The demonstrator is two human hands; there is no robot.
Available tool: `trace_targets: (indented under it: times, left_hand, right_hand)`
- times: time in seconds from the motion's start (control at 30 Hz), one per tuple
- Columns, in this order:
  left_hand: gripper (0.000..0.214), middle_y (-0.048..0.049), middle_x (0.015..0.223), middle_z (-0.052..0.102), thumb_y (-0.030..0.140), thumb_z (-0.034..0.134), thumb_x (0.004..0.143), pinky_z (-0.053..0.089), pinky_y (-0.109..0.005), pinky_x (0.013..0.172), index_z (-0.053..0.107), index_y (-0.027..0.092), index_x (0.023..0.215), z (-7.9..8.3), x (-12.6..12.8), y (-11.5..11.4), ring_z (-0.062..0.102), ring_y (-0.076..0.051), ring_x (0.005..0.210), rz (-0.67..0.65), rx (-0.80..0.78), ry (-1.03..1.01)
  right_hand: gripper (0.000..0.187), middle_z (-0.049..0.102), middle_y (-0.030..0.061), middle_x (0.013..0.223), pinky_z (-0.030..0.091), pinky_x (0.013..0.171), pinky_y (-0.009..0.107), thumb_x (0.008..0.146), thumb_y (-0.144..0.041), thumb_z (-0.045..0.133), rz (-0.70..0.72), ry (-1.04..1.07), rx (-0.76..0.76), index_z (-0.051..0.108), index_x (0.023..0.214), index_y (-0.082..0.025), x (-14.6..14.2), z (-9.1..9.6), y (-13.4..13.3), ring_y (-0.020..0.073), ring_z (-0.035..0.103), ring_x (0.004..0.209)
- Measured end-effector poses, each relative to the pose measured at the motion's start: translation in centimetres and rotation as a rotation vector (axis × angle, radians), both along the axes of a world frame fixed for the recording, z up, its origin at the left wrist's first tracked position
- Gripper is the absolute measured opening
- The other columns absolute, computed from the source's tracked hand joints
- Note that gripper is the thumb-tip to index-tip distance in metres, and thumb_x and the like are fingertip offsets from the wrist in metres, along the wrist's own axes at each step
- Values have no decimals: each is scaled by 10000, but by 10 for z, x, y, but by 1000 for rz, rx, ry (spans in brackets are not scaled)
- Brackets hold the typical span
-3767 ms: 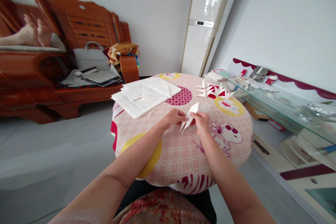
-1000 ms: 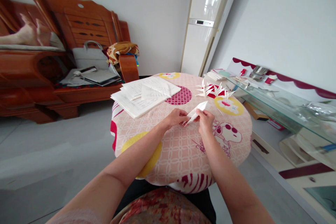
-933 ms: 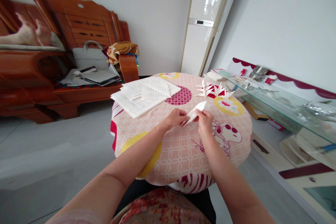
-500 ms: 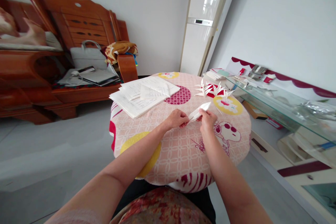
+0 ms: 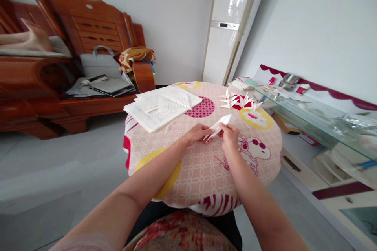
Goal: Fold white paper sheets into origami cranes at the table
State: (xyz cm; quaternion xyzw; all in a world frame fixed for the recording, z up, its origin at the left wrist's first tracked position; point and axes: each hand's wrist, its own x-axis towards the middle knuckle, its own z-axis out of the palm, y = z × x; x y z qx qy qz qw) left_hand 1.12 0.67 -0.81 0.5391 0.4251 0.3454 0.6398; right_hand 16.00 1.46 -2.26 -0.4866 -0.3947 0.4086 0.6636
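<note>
A folded piece of white paper (image 5: pixel 225 120), long and pointed, is held between my two hands just above the round table. My left hand (image 5: pixel 200 133) is closed at its lower left end, where narrow points stick out. The fingers of my right hand (image 5: pixel 229 135) pinch its right side near the middle. Several folded paper cranes (image 5: pixel 244 102) stand together on the cloth beyond my right hand. To the left lies a stack of handwritten sheets (image 5: pixel 153 119), with a loose folded sheet (image 5: pixel 175 102) on top.
A patterned tablecloth (image 5: pixel 200 172) covers the round table. Along the right runs a glass-topped cabinet (image 5: pixel 318 121) with clutter on it. At the left, a wooden sofa (image 5: pixel 97 27) carries a grey bag (image 5: pixel 100 64); another person's bare foot (image 5: pixel 38 37) rests there.
The folded paper has shifted slightly left and its lower end now shows separate points. My left fingers have slid along that end; my right hand moved a little left with it.
</note>
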Motion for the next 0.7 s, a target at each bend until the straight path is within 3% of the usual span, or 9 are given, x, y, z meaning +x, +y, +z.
trace_targets:
  times: [0.3,0.7]
  left_hand:
    - [249,-2,508,612,327,690,764,347,-184,456,681,105,651,2,3,-2,503,-74,425,49,51,67]
    - [152,-21,588,668,232,771,704,493,-227,542,689,105,692,0,3,-3,596,-98,484,7,-108,-27]
  right_hand:
    - [289,499,-47,414,343,362,262,616,-366,720,42,17,-50,516,483,-210,-8,8,-7,113,433,358]
    - [248,557,-42,448,369,368,251,577,-331,740,14,137,-42,538,521,-198,3,7,0,110,461,374]
